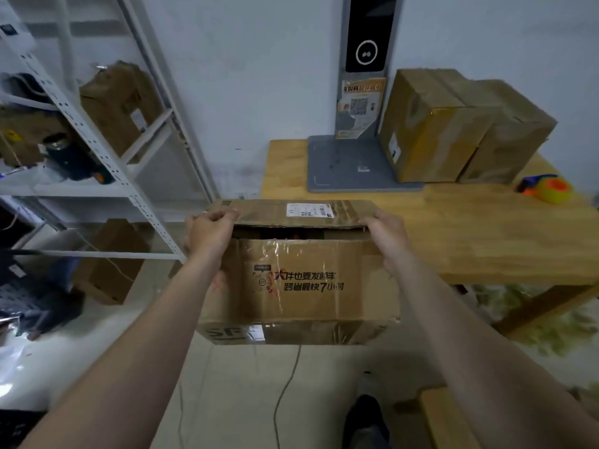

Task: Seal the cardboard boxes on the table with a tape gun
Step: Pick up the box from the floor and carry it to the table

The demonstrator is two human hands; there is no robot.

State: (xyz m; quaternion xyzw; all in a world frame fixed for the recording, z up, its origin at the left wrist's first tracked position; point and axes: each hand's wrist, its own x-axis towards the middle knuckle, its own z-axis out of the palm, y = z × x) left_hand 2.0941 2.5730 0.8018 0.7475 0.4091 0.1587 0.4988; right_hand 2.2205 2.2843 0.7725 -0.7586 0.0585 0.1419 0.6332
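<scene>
I hold a worn cardboard box (301, 280) in the air, in front of the left end of the wooden table (486, 228). Its top flaps gape, with a dark slit between them. My left hand (209, 234) grips the box's upper left corner, fingers curled over the far flap. My right hand (385, 236) grips the upper right corner the same way. The box bears printed text, old clear tape and a white shipping label (309, 210). An orange, yellow and blue tape gun (547, 188) lies at the table's right edge, well away from both hands.
Two taped cardboard boxes (460, 128) stand at the back of the table beside a grey kiosk stand (353, 157). A white metal shelf (97, 150) with boxes fills the left. A cable (285, 384) runs across the floor below, near my shoe (366, 419).
</scene>
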